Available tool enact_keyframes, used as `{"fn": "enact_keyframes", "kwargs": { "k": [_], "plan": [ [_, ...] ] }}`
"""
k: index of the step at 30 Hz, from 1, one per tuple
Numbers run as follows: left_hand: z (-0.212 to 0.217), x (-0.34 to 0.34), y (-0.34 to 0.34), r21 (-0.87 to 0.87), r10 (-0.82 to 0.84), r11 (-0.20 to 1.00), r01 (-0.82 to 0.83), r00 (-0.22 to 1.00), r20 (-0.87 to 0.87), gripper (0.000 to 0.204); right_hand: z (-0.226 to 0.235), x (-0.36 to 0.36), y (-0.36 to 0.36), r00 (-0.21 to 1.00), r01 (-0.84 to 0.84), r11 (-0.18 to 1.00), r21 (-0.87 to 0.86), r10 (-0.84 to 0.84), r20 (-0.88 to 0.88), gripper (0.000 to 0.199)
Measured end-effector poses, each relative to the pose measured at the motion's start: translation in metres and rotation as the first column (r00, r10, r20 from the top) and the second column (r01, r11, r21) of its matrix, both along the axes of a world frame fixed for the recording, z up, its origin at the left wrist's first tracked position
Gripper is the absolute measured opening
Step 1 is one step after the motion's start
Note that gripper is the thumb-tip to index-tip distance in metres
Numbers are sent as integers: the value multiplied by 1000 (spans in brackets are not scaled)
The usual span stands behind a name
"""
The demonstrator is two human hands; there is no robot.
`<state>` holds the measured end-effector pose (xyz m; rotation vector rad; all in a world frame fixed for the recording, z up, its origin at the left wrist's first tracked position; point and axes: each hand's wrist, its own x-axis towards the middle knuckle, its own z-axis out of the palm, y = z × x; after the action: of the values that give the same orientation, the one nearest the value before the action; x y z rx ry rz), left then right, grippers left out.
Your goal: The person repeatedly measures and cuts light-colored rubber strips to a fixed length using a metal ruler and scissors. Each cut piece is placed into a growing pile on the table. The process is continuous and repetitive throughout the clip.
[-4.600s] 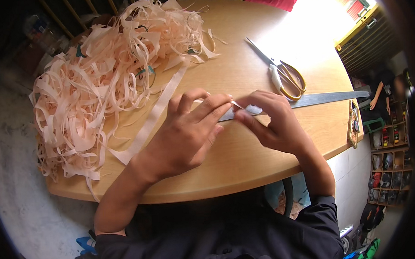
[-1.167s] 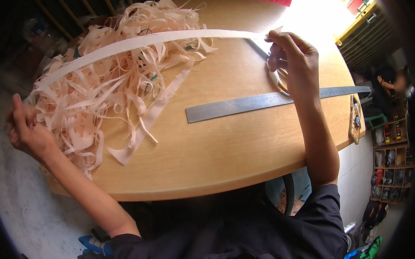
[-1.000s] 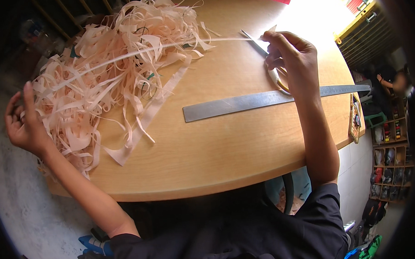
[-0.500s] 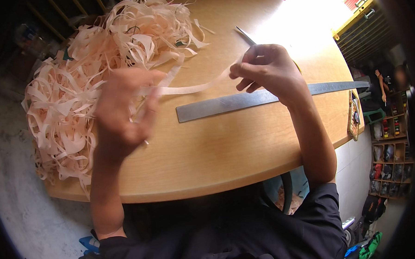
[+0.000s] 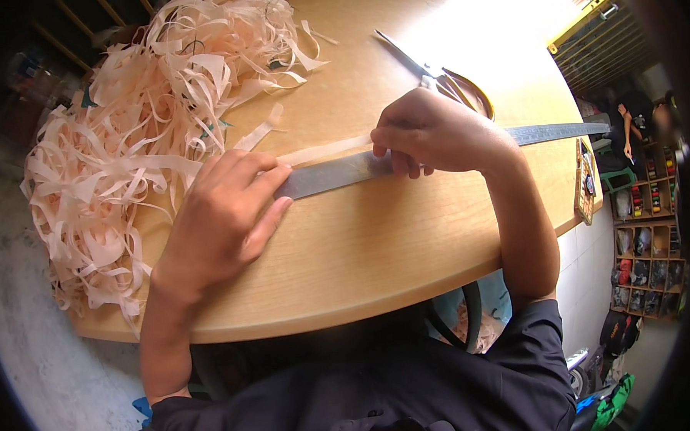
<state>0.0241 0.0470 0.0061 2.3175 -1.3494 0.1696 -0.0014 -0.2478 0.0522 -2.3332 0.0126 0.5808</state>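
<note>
1. Pale peach fabric, a narrow strip [image 5: 327, 150], seems pinched at its right end by the right hand [image 5: 443, 134], whose fingers are drawn close and curl over the metal ruler [image 5: 336, 177].
2. The left hand [image 5: 223, 213] rests at the ruler's left end, thumb a little apart from the forefinger; the strip meets its fingertips, but I cannot tell whether they grip it.
3. Between the hands, the strip runs just beside the ruler's far edge, above the wooden surface [image 5: 347, 269].
4. The step in hand looks like lining the strip up along the ruler; the next move would call for light, even tension and a steady ruler.
5. Beyond the right hand lie scissors [image 5: 430, 79], unheld; to the left spreads a tangled heap of peach strips [image 5: 120, 171].
</note>
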Motion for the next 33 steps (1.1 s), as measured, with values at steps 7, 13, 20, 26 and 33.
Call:
{"fn": "enact_keyframes", "kwargs": {
  "k": [7,13,20,26,33],
  "plan": [
    [9,3,10,-62,17,998,-28,984,-177,27,-2,-2,8,997,-74,997,5,74,-33,28],
    [23,-5,13,35,124,992,-120,911,-392,26,-8,0,10,997,-69,997,19,69,-32,28],
    [16,-3,9,34,285,955,-296,878,-384,13,-7,-2,15,1000,12,996,83,-13,12,31],
    [19,-5,11,75,213,977,-201,867,-450,15,-11,-4,12,999,-28,999,-16,28,20,32],
    [16,-13,0,71,283,959,-274,915,-289,20,-5,-4,11,992,-122,971,-206,114,-52,35]
  ]
}}
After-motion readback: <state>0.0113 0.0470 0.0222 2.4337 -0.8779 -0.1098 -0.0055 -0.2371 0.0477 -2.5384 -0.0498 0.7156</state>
